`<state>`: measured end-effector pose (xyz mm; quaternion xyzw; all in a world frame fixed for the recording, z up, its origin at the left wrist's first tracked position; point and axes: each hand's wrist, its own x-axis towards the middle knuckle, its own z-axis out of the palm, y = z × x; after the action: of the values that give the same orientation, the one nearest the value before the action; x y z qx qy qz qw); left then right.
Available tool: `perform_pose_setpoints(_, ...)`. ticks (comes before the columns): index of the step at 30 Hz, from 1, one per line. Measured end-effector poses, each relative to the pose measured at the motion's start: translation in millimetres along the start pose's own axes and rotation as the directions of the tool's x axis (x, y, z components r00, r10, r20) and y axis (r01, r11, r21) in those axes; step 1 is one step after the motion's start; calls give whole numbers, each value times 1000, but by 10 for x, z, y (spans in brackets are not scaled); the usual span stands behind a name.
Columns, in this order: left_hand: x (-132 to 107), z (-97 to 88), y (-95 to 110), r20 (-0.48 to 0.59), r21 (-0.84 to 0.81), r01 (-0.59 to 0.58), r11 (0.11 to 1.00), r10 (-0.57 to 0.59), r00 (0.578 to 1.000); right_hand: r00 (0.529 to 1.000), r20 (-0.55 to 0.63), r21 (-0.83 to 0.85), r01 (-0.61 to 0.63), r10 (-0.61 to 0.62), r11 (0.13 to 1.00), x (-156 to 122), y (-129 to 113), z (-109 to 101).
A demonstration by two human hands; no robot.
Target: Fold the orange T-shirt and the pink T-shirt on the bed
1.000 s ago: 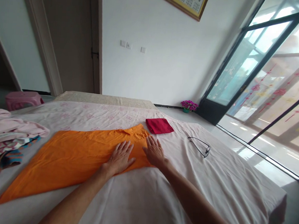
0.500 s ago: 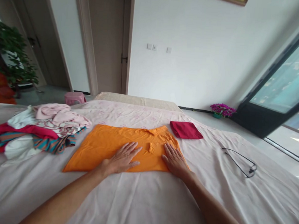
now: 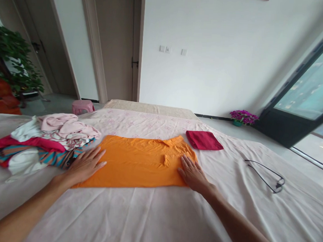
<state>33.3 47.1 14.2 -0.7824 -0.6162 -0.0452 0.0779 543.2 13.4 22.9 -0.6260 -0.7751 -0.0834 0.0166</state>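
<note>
An orange garment (image 3: pixel 136 163) lies spread on the pale sheet (image 3: pixel 149 219), with small wrinkles and a little raised fold near its right side. My left hand (image 3: pixel 85 164) rests flat at the garment's left edge, fingers stretched out, close to the clothes pile. On the garment's right end lies my right hand (image 3: pixel 192 173), palm down with fingers extended. Neither hand grips the cloth. The lower left corner of the garment is partly hidden by my left hand and wrist.
To the left sits a heap of rumpled clothes (image 3: pixel 49 142) in pink, white, red and stripes. A folded dark red cloth (image 3: pixel 204 140) lies beyond my right hand. Black-framed glasses (image 3: pixel 268 178) rest on the sheet at right. A pink stool (image 3: pixel 83 106) stands behind the heap.
My left hand has slid left across the orange garment, from its middle to its left edge. My right hand stays at about the same spot on the garment.
</note>
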Motion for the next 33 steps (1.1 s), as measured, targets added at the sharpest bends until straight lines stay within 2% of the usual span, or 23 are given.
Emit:
perform_pose_setpoints(3,153,-71,273,-45,-4,-2,1000,1,999,994,-97,-4,39,-40,999,51,-238,-122)
perform_pose_setpoints(5,292,-89,523,-90,-67,-80,995,74,993,985,-134,24,112,-107,993,99,-453,-182)
perform_pose_setpoints(8,480,-52,856,-104,-178,-222,959,207,973,972,-99,99,224,-215,969,183,-691,-206)
perform_pose_setpoints(11,600,51,952,-44,-200,-249,947,246,968,966,-45,168,257,-254,952,248,-665,-168)
perform_pose_setpoints(13,654,142,847,-6,-179,-201,963,203,979,971,-21,181,238,-238,954,272,-508,-129)
perform_pose_setpoints(18,752,367,329,-11,-108,-49,993,48,999,988,6,163,151,-154,975,304,3,-30)
perform_pose_setpoints(22,813,433,81,-22,-80,95,992,-97,995,996,47,162,68,-76,984,380,251,-59)
perform_pose_setpoints(25,914,398,3,-37,-82,127,989,-130,991,998,35,171,47,-53,984,507,314,-164)
perform_pose_setpoints(29,1165,317,-97,-19,-157,146,977,-151,988,999,-27,180,27,-22,983,789,284,-264)
perform_pose_setpoints(33,1402,278,-176,0,-210,211,955,-216,976,994,-58,169,105,-96,980,1136,222,-248)
